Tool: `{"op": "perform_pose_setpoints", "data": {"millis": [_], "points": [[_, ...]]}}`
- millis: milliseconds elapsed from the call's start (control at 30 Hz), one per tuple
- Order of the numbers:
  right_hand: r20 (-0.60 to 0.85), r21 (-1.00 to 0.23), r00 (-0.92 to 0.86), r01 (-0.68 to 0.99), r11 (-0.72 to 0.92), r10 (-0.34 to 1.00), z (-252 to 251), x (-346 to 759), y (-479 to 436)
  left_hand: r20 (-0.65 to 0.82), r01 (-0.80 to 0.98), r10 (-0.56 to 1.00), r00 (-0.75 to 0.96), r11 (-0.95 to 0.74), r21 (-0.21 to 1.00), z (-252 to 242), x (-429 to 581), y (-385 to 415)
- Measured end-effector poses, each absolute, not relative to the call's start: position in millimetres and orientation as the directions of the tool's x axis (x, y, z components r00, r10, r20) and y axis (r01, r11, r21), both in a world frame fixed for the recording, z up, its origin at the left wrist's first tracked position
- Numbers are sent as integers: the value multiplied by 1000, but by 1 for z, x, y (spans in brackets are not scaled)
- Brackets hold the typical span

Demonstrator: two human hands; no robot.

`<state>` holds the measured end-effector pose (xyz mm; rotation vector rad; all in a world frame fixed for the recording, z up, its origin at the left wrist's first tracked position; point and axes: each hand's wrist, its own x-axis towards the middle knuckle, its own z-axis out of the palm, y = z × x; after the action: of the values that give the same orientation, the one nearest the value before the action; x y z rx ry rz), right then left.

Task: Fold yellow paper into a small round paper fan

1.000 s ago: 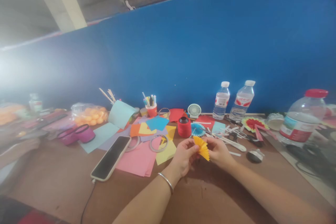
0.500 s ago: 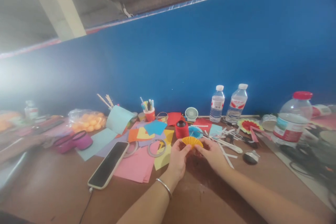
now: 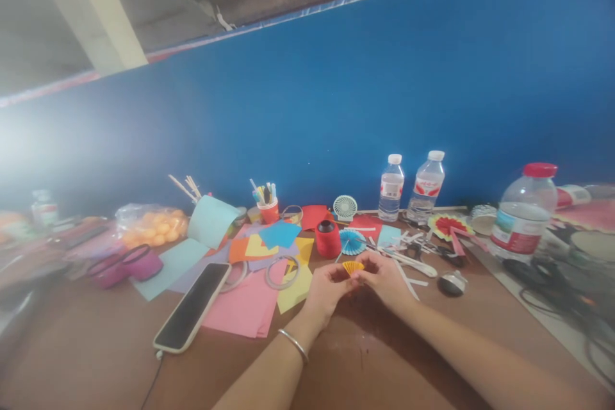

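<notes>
Between my two hands is a small pleated yellow paper fan, held above the brown table. My left hand pinches its left side, and a silver bracelet circles that wrist. From the right, my right hand pinches the fan's other side, fingertips close to those of the left. Just behind the hands stand a red spool of thread and a blue pleated paper rosette. Pink paper sheets and a grey tape ring lie left of my hands.
A phone lies at left, near purple rings and a bag of orange balls. Behind are a cup of pens, a small fan and water bottles. Paper strips, scissors and a large bottle are at right.
The yellow paper fan was spread wide and now shows narrower between my fingers. My hands have drawn closer together. The view has shifted slightly; a blurred arm at far left has moved out of clear sight.
</notes>
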<state>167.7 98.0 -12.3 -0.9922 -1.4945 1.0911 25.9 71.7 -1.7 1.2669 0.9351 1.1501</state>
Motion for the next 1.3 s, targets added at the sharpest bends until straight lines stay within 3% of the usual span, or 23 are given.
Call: {"op": "perform_pose_setpoints", "data": {"millis": [167,300,367,433,567,733,900,1033,1167,1300], "points": [[304,-913,-434,122,389,848,-9,183,109,8,-12,962,273,-5,1000,4,19,71],[426,-669,-598,298,681,679,-1,194,111,-87,30,934,347,82,996,7,14,72],[482,-551,-652,294,781,585,1,195,110,-94,60,924,370,78,995,7,13,72],[513,-510,-678,253,822,527,2,194,110,-93,92,923,373,63,994,6,12,74],[524,-526,-648,264,808,553,-2,192,109,-80,172,930,360,18,985,3,11,78],[515,-578,-546,348,738,661,-3,191,109,107,223,963,248,-165,961,2,12,80],[487,-682,-476,317,659,732,0,187,108,283,497,929,239,-367,786,10,13,75],[428,-788,-434,251,562,793,0,185,107,443,531,863,243,-500,684,14,13,72],[350,-875,-388,189,445,853,-3,185,107,519,563,832,193,-528,637,12,12,72],[420,-809,-391,247,533,819,-2,186,106,516,566,840,167,-510,648,9,10,76]]}}
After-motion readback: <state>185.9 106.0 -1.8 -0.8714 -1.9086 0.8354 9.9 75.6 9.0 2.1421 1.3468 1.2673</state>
